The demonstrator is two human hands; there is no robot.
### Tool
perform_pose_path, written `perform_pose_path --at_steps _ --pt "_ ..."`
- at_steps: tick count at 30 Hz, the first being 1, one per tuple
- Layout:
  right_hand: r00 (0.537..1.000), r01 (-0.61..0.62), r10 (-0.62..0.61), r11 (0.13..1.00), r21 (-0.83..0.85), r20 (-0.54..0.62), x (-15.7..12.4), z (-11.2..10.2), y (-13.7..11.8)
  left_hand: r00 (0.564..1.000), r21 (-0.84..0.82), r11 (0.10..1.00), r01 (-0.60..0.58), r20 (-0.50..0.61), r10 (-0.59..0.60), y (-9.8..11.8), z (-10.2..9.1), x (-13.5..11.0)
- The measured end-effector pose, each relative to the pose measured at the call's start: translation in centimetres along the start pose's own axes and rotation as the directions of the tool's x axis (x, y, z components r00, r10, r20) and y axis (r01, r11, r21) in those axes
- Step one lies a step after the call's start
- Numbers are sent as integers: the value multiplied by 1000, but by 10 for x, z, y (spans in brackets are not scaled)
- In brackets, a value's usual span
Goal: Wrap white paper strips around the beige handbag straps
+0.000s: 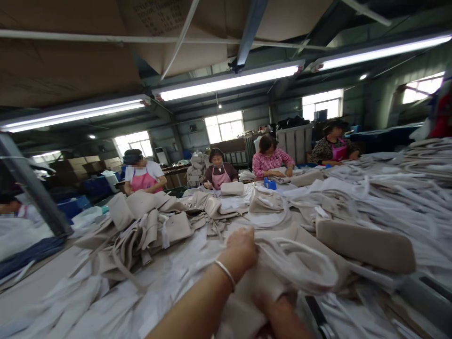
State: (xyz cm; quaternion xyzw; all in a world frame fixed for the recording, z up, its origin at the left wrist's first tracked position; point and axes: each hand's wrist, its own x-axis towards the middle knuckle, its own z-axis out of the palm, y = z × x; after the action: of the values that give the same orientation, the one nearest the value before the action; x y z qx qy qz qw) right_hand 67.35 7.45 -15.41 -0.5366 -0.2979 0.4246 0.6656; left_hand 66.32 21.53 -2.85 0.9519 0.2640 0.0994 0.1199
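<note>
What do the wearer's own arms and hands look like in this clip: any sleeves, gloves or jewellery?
Both forearms are bare, with no sleeves in view. The left hand is gloveless, with a thin silver bangle at the wrist. The right hand is mostly hidden under cloth; nothing worn shows on it.

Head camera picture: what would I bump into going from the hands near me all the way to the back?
Left hand on the bunched white fabric → heap of beige bags → small blue box → person in the pink checked shirt → bright windows.

Beige fabric bag (282, 268) with white looped handles, crumpled on the table
</note>
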Motion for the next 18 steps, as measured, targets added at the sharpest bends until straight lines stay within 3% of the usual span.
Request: perform_pose_path --at_steps 3,6,8,10,12,14,16,18 --pt "986 -4 43 973 232 -160 54 -28 -18 995 -20 995 -99 7 99 17 6 42" --pt "965 107 -52 972 209 -255 105 -72 -51 971 18 971 -237 -19 237 22 -11 79" --pt "922 141 -67 975 171 -381 141 -106 -73 937 40 943 -330 -107 333 19 -18 96" --pt "876 151 -63 977 148 -479 177 -143 -87 912 3 932 -362 -208 355 7 -9 102" --pt "793 166 -59 979 121 -607 209 -176 -90 926 -87 942 -325 -231 299 -19 21 93" --pt "722 116 -11 988 105 -692 232 -201 -79 967 -178 957 -230 -149 205 -61 64 67" --pt "678 -15 78 996 92 -731 245 -212 -56 999 -236 971 -36 14 40 -115 107 29" --pt "673 -174 163 983 59 -722 251 -205 -28 992 -248 964 99 106 -74 -170 140 -16"
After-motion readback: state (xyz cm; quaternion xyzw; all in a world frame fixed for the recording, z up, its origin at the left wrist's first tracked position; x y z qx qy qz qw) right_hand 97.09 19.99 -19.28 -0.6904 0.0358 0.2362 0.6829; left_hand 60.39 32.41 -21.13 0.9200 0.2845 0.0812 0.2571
